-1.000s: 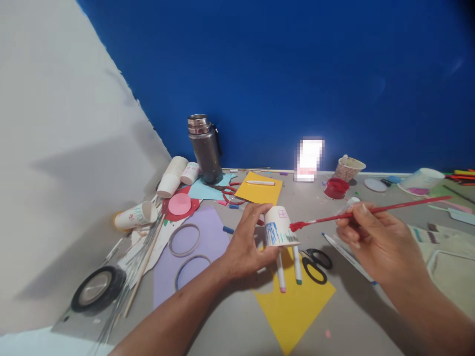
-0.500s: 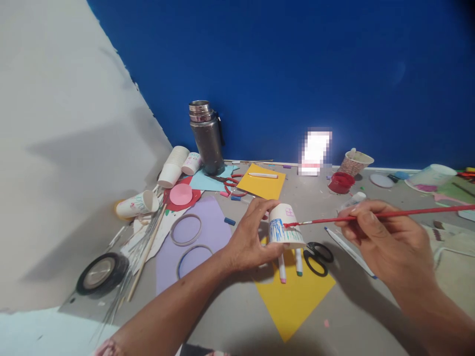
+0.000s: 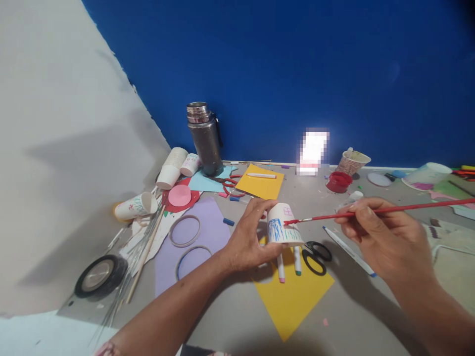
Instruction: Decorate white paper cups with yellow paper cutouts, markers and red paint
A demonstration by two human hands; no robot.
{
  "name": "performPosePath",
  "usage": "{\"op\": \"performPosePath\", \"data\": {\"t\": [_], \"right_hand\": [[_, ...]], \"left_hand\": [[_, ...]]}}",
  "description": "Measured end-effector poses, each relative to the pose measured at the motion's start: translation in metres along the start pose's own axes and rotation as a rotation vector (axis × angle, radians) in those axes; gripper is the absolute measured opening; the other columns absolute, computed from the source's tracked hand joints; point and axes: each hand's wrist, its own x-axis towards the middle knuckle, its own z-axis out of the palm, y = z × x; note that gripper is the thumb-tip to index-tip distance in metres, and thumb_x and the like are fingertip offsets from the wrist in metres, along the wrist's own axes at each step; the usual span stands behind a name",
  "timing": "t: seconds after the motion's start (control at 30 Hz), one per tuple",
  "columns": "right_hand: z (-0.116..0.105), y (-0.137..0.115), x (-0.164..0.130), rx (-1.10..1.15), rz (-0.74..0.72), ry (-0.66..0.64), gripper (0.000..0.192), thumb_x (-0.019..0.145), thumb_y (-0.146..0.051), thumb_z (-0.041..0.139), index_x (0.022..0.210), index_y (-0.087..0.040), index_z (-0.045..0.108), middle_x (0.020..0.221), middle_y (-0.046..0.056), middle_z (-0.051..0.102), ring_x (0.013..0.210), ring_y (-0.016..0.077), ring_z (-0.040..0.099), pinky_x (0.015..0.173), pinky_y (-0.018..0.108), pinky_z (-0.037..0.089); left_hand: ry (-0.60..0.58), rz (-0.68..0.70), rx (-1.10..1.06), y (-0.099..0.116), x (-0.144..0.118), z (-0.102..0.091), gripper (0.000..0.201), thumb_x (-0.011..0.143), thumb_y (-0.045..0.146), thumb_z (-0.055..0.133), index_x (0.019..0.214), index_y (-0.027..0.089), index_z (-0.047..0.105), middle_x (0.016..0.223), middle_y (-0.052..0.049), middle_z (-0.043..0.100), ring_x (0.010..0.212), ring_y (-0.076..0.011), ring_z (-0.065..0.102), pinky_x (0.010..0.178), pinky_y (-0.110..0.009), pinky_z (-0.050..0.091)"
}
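Note:
My left hand [image 3: 252,235] grips a white paper cup [image 3: 284,230], tilted with its base upward, above the table. Blue strokes, green marks and a pink window shape decorate its side. Between the fingers of my right hand [image 3: 378,232] is a long red paintbrush [image 3: 334,216]. Its red-coated bristles are at the cup's side, beside the blue strokes; whether they touch cannot be told. Under the cup lie yellow paper [image 3: 289,306], a pink-tipped marker [image 3: 281,269], a green-tipped marker [image 3: 297,262] and black-handled scissors [image 3: 315,257]. A blue-tipped marker [image 3: 349,251] rests near my right hand.
A steel flask [image 3: 205,141] stands by the blue wall. Stacked paper cups [image 3: 172,168], purple paper [image 3: 213,217], black tape [image 3: 100,277] and thin sticks [image 3: 146,252] lie leftward. A red paint pot [image 3: 339,183] and a patterned cup [image 3: 354,162] stand at the back right.
Both hands keep their holds on the cup and the paintbrush. The brush tip stays by the same spot on the cup, and the view has shifted slightly.

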Motion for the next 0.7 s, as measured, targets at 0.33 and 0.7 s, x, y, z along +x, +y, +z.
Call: {"op": "performPosePath", "data": {"t": [0.33, 0.7], "right_hand": [[-0.0034, 0.0004, 0.002, 0.05, -0.041, -0.011, 0.021, 0.082, -0.047, 0.087, 0.084, -0.028, 0.076, 0.077, 0.003, 0.073, 0.061, 0.0155, 0.06, 0.048, 0.028, 0.045], [-0.003, 0.0029, 0.0001, 0.074, -0.014, -0.032, 0.021, 0.082, -0.045, 0.087, 0.084, -0.028, 0.077, 0.077, 0.003, 0.074, 0.06, 0.0143, 0.06, 0.049, 0.027, 0.046]], "left_hand": [[0.026, 0.036, -0.002, -0.002, 0.0, 0.0017, 0.07, 0.072, 0.022, 0.077, 0.137, 0.027, 0.051, 0.134, -0.009, 0.058, 0.123, -0.0303, 0.056, 0.099, -0.045, 0.052], [0.018, 0.003, -0.018, 0.0011, 0.0004, 0.0006, 0.07, 0.07, 0.025, 0.078, 0.136, 0.026, 0.054, 0.132, -0.011, 0.058, 0.121, -0.031, 0.056, 0.099, -0.046, 0.051]]}}
